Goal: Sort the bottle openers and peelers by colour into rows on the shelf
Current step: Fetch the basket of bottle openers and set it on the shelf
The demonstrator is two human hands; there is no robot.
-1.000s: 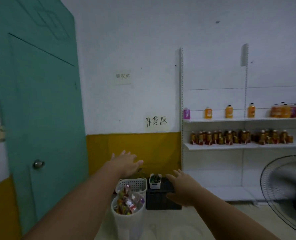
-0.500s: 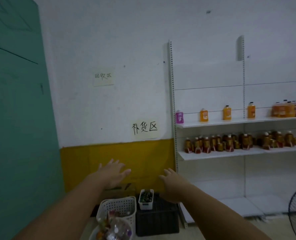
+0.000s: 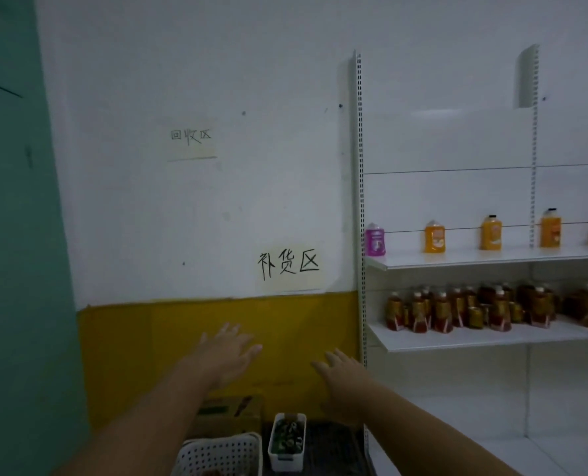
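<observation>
A small white bin (image 3: 286,443) with several dark green and metal utensils in it sits on a black crate (image 3: 330,448) at the bottom centre. My left hand (image 3: 229,352) reaches forward with spread fingers, above and left of the bin, holding nothing. My right hand (image 3: 342,374) is stretched out above and right of the bin, fingers straight, also empty. The white shelf unit (image 3: 491,338) stands to the right against the wall.
A white perforated basket (image 3: 217,455) and a cardboard box (image 3: 232,412) lie left of the bin. Orange bottles (image 3: 491,233) and a purple bottle (image 3: 375,239) stand on the upper shelf, several brown bottles (image 3: 457,309) below. A teal door (image 3: 14,235) fills the left.
The view has moved closer to the wall and tilted up. The fan and the bottle-filled bucket have left the frame. Both hands stay open and stretched forward.
</observation>
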